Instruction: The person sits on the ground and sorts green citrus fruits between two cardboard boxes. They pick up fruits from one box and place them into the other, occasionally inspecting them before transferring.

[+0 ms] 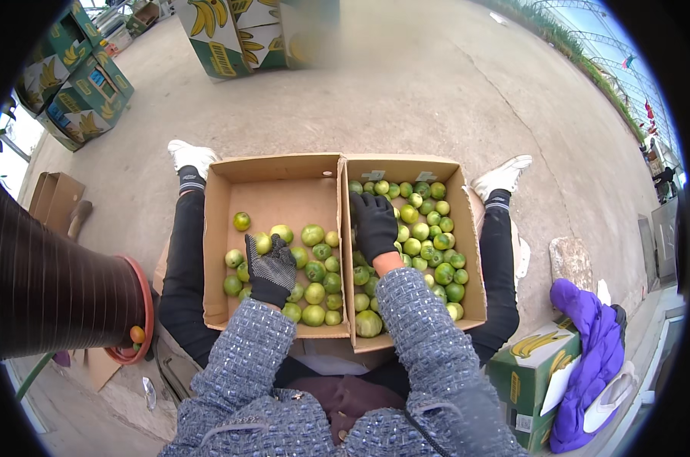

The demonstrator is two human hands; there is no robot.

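Note:
Two open cardboard boxes stand side by side between my legs. In the left box (276,190), green tomatoes (313,314) fill the near and right parts; bare bottom shows at the far end. My left hand (272,268), in a grey dotted glove, is closed with a pale green tomato (262,243) between its fingers. A lone tomato (242,221) lies just beyond it. The right box (474,286) is spread with many green tomatoes (443,273). My right hand (376,228), in a black glove, reaches in along its left wall, fingers curled down; their tips and anything in them are hidden.
A dark ribbed container (63,274) with a reddish rim leans in at the left. Green banana cartons (93,91) are stacked far left, another (223,42) stands ahead. At the near right, a purple jacket (585,365) hangs over a carton (524,373).

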